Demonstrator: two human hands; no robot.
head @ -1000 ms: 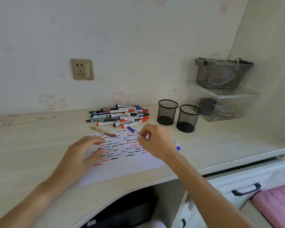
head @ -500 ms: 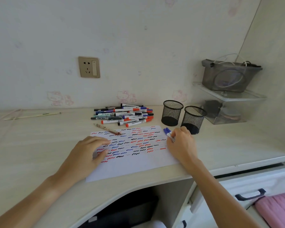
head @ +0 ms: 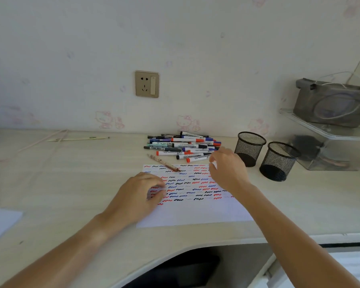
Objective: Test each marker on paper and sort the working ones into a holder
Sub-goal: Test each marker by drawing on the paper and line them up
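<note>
Pale desk (head: 71, 183), marker pile (head: 183, 147) just beyond the right hand (head: 229, 171), fingers loosely curled, empty.

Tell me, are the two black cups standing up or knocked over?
Standing up. Both mesh holders sit on their bases on the desk, open rims pointing upward, right of the marker pile.

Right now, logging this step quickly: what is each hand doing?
Left hand: open, fingers resting on the squiggle-covered white paper sheet.
Right hand: empty, reaching toward the marker pile.
</note>
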